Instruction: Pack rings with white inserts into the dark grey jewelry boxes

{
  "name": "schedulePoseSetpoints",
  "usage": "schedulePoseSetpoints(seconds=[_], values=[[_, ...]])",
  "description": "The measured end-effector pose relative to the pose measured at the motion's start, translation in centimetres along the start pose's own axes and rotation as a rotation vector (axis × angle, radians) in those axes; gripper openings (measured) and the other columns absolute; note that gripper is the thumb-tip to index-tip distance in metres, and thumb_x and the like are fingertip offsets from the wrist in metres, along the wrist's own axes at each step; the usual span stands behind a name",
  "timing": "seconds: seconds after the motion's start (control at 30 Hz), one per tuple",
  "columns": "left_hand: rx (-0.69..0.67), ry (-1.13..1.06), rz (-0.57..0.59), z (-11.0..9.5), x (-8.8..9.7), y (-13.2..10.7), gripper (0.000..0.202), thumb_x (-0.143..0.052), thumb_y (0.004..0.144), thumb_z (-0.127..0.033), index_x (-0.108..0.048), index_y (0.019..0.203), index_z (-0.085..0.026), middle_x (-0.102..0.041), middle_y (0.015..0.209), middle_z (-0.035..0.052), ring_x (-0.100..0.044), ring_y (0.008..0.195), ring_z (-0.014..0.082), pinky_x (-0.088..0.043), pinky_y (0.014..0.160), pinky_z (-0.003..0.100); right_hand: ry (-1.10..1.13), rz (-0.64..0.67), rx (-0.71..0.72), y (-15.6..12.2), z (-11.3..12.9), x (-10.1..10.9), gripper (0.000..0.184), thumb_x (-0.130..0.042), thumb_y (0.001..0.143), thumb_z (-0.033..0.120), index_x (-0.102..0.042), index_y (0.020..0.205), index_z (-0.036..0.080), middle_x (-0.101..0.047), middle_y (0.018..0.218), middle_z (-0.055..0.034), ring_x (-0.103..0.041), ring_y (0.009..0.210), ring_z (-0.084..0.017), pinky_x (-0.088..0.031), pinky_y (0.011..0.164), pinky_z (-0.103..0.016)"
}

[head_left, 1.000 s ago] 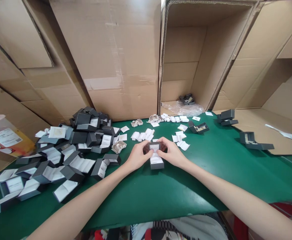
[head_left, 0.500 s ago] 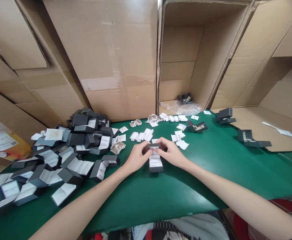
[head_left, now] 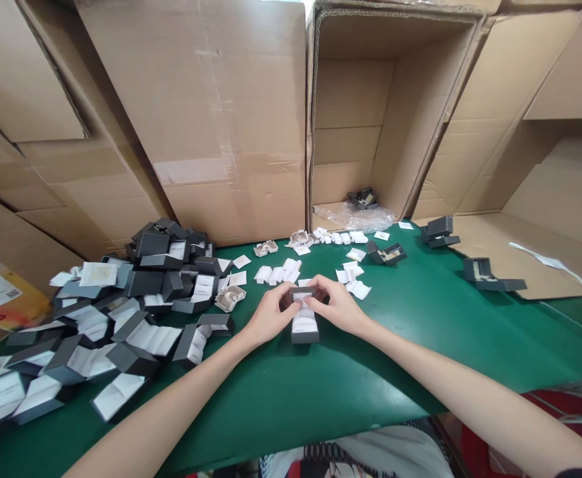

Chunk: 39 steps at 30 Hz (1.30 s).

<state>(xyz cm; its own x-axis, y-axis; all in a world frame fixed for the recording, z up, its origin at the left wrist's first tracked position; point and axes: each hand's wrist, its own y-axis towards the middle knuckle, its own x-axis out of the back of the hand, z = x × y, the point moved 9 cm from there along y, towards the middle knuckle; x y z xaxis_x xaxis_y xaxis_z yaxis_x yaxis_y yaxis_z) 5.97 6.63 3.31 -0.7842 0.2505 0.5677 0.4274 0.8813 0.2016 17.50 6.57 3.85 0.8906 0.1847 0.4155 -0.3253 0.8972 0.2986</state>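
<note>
A small open grey box point(head_left: 305, 324) with a white lining lies on the green table point(head_left: 351, 378) in front of me. My left hand point(head_left: 270, 318) grips its left side with curled fingers. My right hand point(head_left: 337, 305) grips its right side, thumb and fingers pinched at the box's far end. Both hands press on the white insert inside the far half of the box. What lies under the fingertips is hidden.
A large heap of open grey boxes point(head_left: 121, 312) covers the table's left. White inserts point(head_left: 276, 273) and paper pieces lie beyond my hands. Several grey boxes point(head_left: 485, 275) sit at right. An open cardboard carton point(head_left: 371, 119) with a plastic bag point(head_left: 353, 216) stands behind.
The hands stay on the same box, fingers shifting slightly at its far end. The view has drifted a little to the right, moving everything leftward in the frame.
</note>
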Motion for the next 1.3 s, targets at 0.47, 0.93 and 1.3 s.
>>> schedulePoseSetpoints(seconds=[0.47, 0.93, 1.3], values=[[-0.014, -0.177, 0.04, -0.4, -0.3, -0.1, 0.033, -0.057, 0.084, -0.038, -0.049, 0.11, -0.02, -0.062, 0.097, 0.0044, -0.056, 0.081, 0.015, -0.041, 0.069, 0.025, -0.381, 0.092, 0.166, -1.2, 3.5, 4.6, 0.01, -0.054, 0.079, 0.021, -0.061, 0.086, 0.019, -0.063, 0.081, -0.0029, -0.054, 0.067, -0.015, -0.043, 0.062, -0.028], [-0.144, 0.249, 0.088, -1.8, -1.6, -0.4, 0.014, -0.044, 0.088, -0.022, -0.057, 0.091, -0.022, -0.062, 0.091, 0.0009, -0.055, 0.083, 0.0158, -0.042, 0.071, 0.027, -0.602, -0.035, -0.339, -7.4, -6.4, 21.4, 0.034, -0.054, 0.078, 0.049, -0.058, 0.096, 0.02, -0.068, 0.086, -0.0069, -0.062, 0.068, -0.02, -0.049, 0.064, -0.034], [-0.641, 0.528, 0.29, -7.6, -6.9, -4.3, 0.016, -0.047, 0.091, -0.027, -0.06, 0.095, -0.02, -0.061, 0.097, 0.0035, -0.054, 0.087, 0.0154, -0.041, 0.078, 0.027, -0.236, 0.182, -0.294, -3.1, -2.0, 10.6, 0.037, -0.059, 0.077, 0.048, -0.058, 0.098, 0.018, -0.056, 0.066, 0.0022, -0.061, 0.054, -0.013, -0.046, 0.05, -0.024]])
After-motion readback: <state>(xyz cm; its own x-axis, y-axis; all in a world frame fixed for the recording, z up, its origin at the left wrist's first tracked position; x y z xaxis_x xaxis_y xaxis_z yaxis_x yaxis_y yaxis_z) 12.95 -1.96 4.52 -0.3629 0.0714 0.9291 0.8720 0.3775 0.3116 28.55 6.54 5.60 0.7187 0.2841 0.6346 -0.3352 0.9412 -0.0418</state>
